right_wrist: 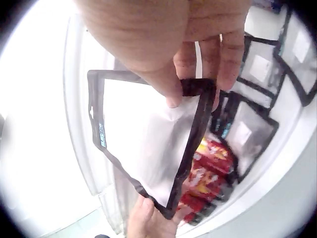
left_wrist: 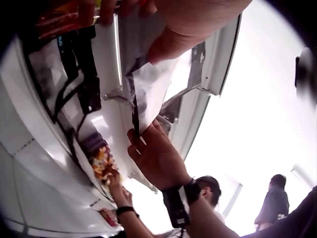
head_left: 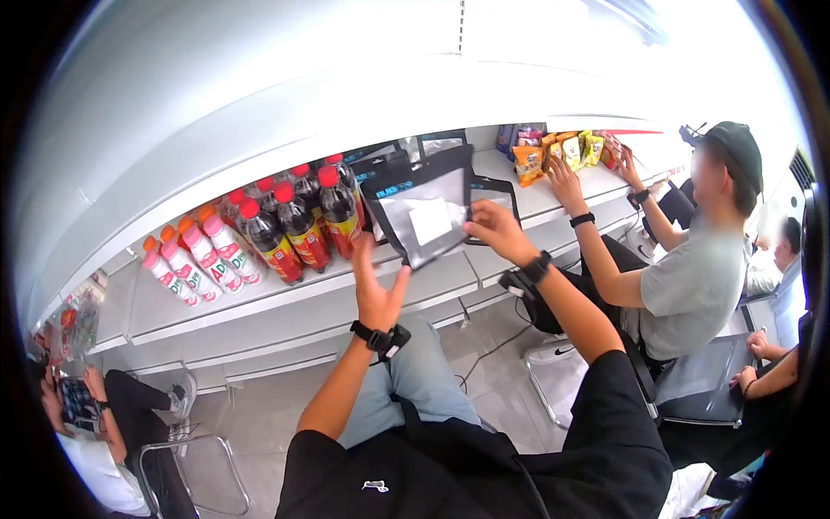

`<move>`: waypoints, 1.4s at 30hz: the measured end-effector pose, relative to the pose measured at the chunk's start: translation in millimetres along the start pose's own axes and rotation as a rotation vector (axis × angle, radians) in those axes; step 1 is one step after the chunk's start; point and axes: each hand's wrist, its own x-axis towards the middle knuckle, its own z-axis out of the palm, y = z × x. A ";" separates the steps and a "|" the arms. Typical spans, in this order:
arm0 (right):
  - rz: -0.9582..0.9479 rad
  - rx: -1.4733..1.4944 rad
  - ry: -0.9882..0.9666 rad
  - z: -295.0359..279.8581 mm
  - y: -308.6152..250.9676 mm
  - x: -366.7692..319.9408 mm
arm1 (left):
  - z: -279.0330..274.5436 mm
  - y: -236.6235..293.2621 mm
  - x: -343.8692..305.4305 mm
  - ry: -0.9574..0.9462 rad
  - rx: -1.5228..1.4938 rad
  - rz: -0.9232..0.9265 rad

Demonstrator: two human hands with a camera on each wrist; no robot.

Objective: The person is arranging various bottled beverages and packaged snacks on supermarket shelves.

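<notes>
A black-bordered clear pouch (head_left: 424, 212) with blue lettering and a white insert is held up in front of the shelf, slightly tilted. My right hand (head_left: 501, 232) pinches its right edge, thumb on the front face (right_wrist: 171, 96) and fingers behind. My left hand (head_left: 378, 294) is at the pouch's lower left corner, its fingers straight and spread from the thumb. The thumb overlaps the pouch in the left wrist view. In the right wrist view, the left hand (right_wrist: 153, 220) shows below the pouch's bottom corner.
Behind the pouch, similar black-edged pouches (head_left: 497, 199) lie on the shelf (head_left: 337, 281). Left of them stand dark soda bottles (head_left: 298, 225) with red caps and white bottles (head_left: 207, 259) with pink caps. Snack bags (head_left: 566, 151) are at the right, where another person (head_left: 692, 277) reaches in.
</notes>
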 end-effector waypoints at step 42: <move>0.045 0.148 0.174 -141.4 -141.3 327.6 | 139.8 22.8 453.9 -0.417 -0.090 -0.324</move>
